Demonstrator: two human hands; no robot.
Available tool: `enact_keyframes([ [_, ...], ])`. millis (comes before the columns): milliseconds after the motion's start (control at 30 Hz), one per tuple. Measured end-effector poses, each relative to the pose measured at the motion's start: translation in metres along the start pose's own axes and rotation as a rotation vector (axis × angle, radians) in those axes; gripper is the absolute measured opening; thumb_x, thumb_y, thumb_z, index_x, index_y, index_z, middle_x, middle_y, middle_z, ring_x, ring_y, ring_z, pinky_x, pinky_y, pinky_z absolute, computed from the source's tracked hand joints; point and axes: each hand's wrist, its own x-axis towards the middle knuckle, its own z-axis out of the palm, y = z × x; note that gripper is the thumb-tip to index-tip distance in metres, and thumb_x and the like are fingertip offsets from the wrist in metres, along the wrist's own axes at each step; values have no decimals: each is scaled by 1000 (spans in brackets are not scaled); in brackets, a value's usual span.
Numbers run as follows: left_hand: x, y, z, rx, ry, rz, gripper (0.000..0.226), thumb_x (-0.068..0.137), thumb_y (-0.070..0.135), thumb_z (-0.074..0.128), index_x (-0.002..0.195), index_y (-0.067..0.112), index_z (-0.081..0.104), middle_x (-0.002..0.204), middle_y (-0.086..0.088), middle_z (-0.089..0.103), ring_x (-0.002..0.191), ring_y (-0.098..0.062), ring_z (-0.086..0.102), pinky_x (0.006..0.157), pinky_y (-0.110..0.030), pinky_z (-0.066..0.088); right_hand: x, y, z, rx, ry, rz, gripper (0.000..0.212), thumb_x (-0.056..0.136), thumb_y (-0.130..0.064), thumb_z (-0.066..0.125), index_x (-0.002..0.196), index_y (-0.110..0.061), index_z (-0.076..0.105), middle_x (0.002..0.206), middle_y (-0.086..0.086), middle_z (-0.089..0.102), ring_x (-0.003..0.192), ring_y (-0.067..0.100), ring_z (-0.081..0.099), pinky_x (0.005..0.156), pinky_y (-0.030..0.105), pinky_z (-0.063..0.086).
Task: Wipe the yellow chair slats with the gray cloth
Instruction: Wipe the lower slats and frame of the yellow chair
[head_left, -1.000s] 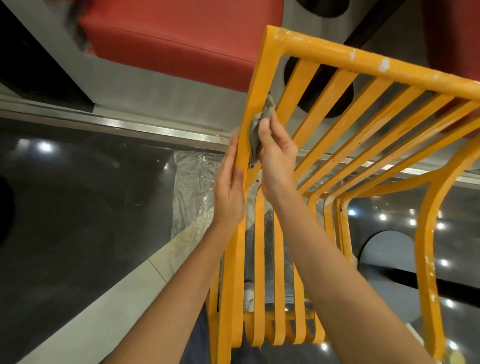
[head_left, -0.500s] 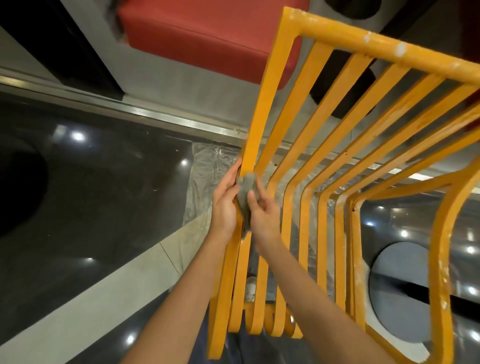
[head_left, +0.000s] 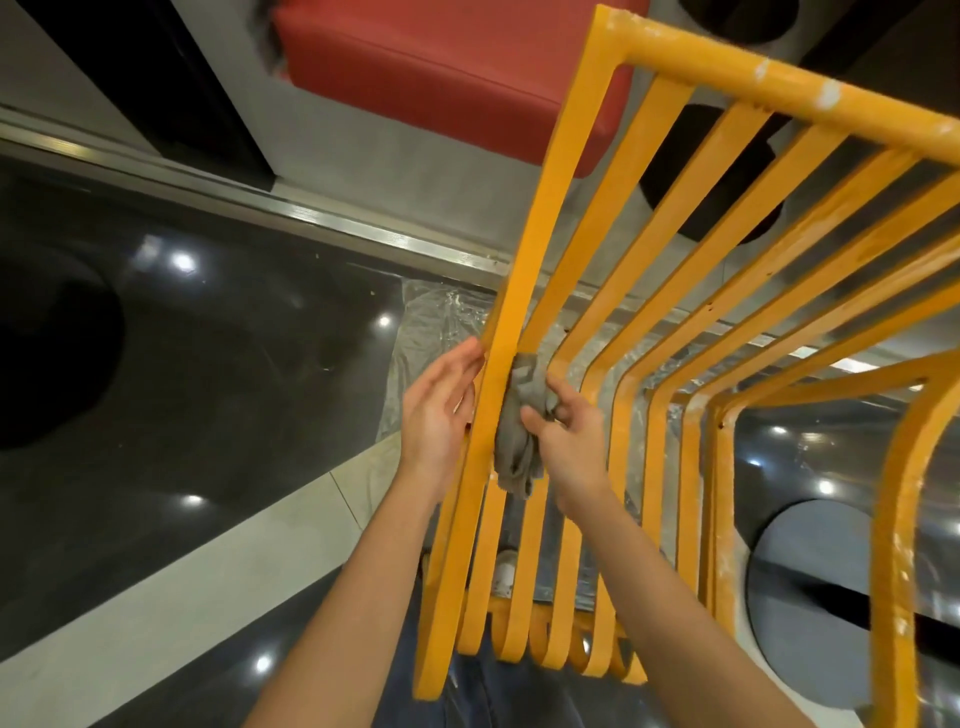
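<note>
The yellow slatted chair (head_left: 670, 218) is tipped toward me, its slats running from the top rail down to the curled seat edge. A crumpled gray cloth (head_left: 519, 436) is wrapped on the second slat from the left, at the bend. My right hand (head_left: 569, 441) pinches the cloth between thumb and fingers from the right side. My left hand (head_left: 439, 410) lies with straight fingers flat against the outer left frame bar, steadying it. White dust specks dot the top rail.
A red cushioned seat (head_left: 441, 73) stands beyond the chair. Clear plastic sheeting (head_left: 431, 332) lies on the glossy dark floor beneath. A round gray table base (head_left: 810, 597) sits at lower right, a dark round base (head_left: 701, 176) behind the slats. My jeans show below the seat edge.
The cloth and my right hand slid down the slat from near the top rail to the bend. My left hand stayed on the outer bar. The view shifted slightly.
</note>
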Motion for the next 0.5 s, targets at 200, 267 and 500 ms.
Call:
enact_keyframes([
  [200, -20, 12, 0, -188, 0, -112, 42, 98, 27, 49, 131, 3, 58, 125, -16, 65, 116, -28, 63, 99, -43, 50, -18, -42, -13, 594, -381, 219, 46, 88, -12, 57, 134, -5, 54, 122, 12, 67, 113, 26, 65, 96, 45, 53],
  [267, -25, 19, 7, -317, -55, -230, 51, 92, 43, 48, 118, 3, 67, 108, -15, 70, 95, -24, 70, 84, -36, 58, -19, -52, -2, 545, -462, 154, 43, 90, -11, 56, 132, -5, 56, 121, 10, 67, 113, 23, 65, 100, 46, 51],
  [500, 4, 44, 18, -274, -6, -207, 46, 94, 22, 53, 135, 1, 53, 129, -21, 62, 109, -31, 64, 91, -40, 56, 5, -70, 11, -163, -196, -417, 34, 97, -16, 64, 127, -30, 60, 111, -8, 61, 91, -1, 58, 79, 14, 50],
])
